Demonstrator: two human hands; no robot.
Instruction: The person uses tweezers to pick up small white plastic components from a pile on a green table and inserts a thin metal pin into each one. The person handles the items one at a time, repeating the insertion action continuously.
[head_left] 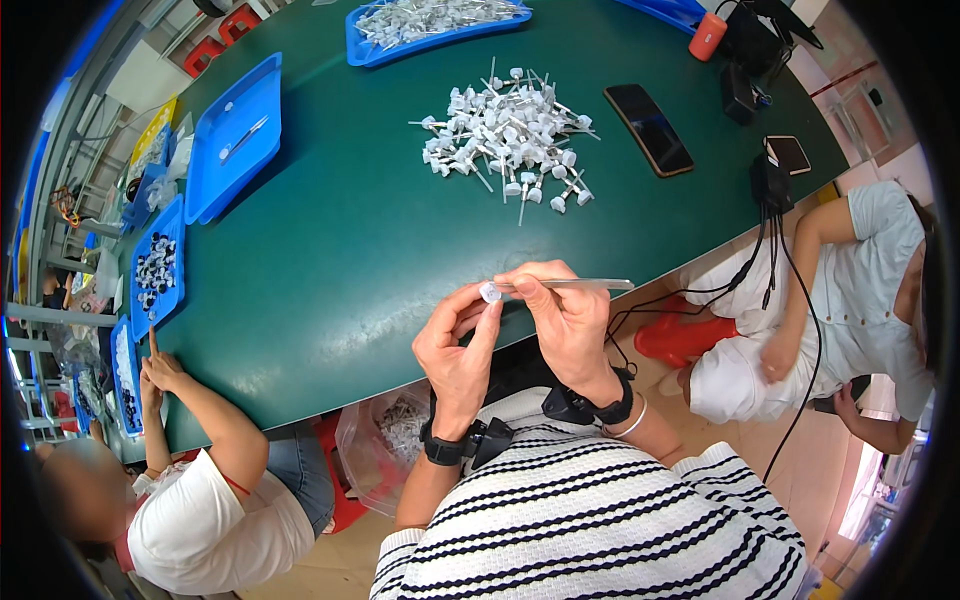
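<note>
Between the thumb and fingers of my left hand [455,345] is a small white plastic part [490,292], held just above the table's near edge. My right hand [572,328] is closed around silver metal tweezers [606,284], whose back end sticks out to the right. The tweezers' front end meets the white part, but my fingers partly hide the contact. Farther off on the green table [340,270] lies a loose pile of white plastic pieces with thin metal stems [515,130].
Blue trays [207,150] line the left side; another blue tray [440,42] heaped with white pieces stands at the back. A phone [648,130] lies right of the pile. Black cables [775,230] hang over the right edge. A co-worker [215,500] sits left, another person [840,290] right.
</note>
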